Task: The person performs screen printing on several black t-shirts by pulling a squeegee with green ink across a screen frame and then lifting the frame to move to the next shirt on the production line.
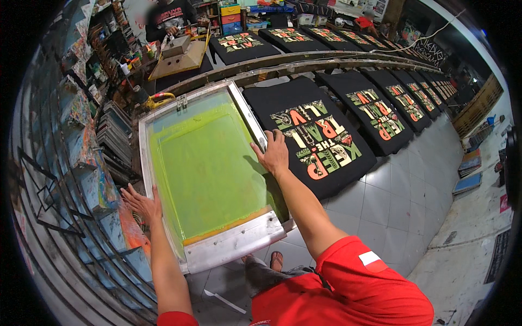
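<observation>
A screen printing frame (247, 111) with pale metal rails and a green mesh (196, 168) lies before me, tilted toward the left. Across its near end rests a wide squeegee (236, 239) with a silver metal holder and a yellowish blade edge. My right hand (273, 155) straddles the right rail, thumb over the inner side and fingers beyond it. Beside the left rail is my left hand (142, 205), fingers spread away from the frame and thumb close to the rail. What lies beneath the screen is mostly hidden; dark cloth shows at its right edge.
Black printed T-shirts (321, 136) run in a row to the right, with another row (293, 41) behind a long wooden rail (304, 68). A person (168, 22) stands at the back left near another screen (182, 57). Metal bars (54, 217) and stacked frames (117, 133) are at left.
</observation>
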Available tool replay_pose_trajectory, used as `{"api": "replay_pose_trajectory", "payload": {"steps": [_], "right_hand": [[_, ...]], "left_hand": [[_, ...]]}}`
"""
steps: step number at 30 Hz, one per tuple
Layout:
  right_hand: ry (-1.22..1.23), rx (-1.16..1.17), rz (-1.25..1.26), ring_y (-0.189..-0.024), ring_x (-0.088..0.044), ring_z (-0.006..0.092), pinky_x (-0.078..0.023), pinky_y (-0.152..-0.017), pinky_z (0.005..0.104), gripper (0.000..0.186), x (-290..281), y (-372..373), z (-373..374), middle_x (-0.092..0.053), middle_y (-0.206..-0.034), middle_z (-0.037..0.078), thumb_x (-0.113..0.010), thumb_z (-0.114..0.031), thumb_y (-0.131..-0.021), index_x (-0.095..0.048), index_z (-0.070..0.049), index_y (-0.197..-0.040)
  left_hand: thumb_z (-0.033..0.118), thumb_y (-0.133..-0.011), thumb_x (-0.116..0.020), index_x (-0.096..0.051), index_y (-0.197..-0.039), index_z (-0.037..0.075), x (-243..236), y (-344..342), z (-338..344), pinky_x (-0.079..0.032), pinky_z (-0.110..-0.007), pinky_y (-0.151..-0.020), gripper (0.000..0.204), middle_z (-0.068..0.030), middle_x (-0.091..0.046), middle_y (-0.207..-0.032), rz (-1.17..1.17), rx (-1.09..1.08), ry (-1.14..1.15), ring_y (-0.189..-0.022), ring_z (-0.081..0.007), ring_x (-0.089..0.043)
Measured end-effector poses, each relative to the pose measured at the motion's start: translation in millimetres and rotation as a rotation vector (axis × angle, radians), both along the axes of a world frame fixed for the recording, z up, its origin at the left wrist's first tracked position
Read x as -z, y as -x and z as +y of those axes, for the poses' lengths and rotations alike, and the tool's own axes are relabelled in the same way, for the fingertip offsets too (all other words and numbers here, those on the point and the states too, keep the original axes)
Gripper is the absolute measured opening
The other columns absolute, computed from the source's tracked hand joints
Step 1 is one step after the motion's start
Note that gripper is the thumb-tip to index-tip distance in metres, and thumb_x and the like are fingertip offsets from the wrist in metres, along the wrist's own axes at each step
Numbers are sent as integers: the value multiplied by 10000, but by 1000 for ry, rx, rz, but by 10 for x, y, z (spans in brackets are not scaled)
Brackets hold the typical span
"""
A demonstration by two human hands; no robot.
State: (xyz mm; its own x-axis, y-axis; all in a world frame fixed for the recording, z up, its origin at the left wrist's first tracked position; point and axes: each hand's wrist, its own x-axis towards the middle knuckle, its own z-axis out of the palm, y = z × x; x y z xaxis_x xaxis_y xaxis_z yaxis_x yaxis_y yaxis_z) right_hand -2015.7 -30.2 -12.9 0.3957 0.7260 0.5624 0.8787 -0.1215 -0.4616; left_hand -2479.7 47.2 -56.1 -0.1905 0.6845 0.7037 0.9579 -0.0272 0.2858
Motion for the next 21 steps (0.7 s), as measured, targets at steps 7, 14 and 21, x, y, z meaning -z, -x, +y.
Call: {"api": "replay_pose_trajectory", "payload": {"steps": [7, 14, 21], "right_hand": [[82, -30, 16, -1190, -576, 418, -551, -906, 498, 529, 9, -58, 19, -522, -1297, 243, -704, -538, -925, -632, -33, -1063], [241, -22, 105, -927, -701, 434, -575, -818, 519, 521, -22, -10, 37, -616, -1145, 226, -638, -541, -969, -558, -89, -1215], [255, -6, 167, -931, -705, 443, -569, -820, 535, 509, -49, -27, 61, -646, -1092, 220, -588, -549, -996, -538, -86, -1203]], "left_hand": [[562, -1008, -586, -680, -1172, 111, -83, -62, -55, -225, -580, -1228, 489, -206, -415, -1593, 5, 71, 246, -1492, -411, -330], [490, -989, -652, -615, -1046, 35, -42, -1, 30, -441, -494, -997, 460, -227, -593, -1264, -111, 176, 98, -1167, -426, -561], [486, -1001, -636, -477, -797, 7, -69, 64, 83, -416, -515, -738, 544, -231, -528, -758, -269, 159, 293, -772, -435, -532]]}}
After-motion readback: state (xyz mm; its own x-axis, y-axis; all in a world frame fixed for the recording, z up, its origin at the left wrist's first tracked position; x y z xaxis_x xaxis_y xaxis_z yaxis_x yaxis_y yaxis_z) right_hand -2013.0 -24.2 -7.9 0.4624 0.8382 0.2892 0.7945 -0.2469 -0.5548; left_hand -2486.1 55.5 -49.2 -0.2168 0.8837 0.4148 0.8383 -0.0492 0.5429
